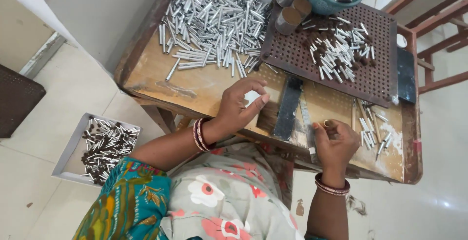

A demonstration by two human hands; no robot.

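Head view looks straight down on a worn wooden desk [195, 86] with a dark perforated metal plate [297, 55] lying on it, the landmark here. Just below the plate's lower left corner, the left hand [239, 107] pinches a small pale flat block [253, 97]; its fingers [257, 104] are curled closed around the piece, thumb against forefinger. Below the plate's lower edge, the right hand [336, 142] is closed loosely over a tiny ring-like metal piece [326, 123]; what else it grips I cannot tell. On the plate lies a scatter of short silver metal tubes with dark caps [339, 52], and left of the plate a big heap of bare silver tubes [214, 20]. Such tubes look light, stiff and slippery, prone to rolling, so a fingertip pinch at mid-length would suit them best. Above the plate stands a teal bowl [317, 1]. Far left of the plate, on the floor, sits a grey tray of tubes [73, 145].
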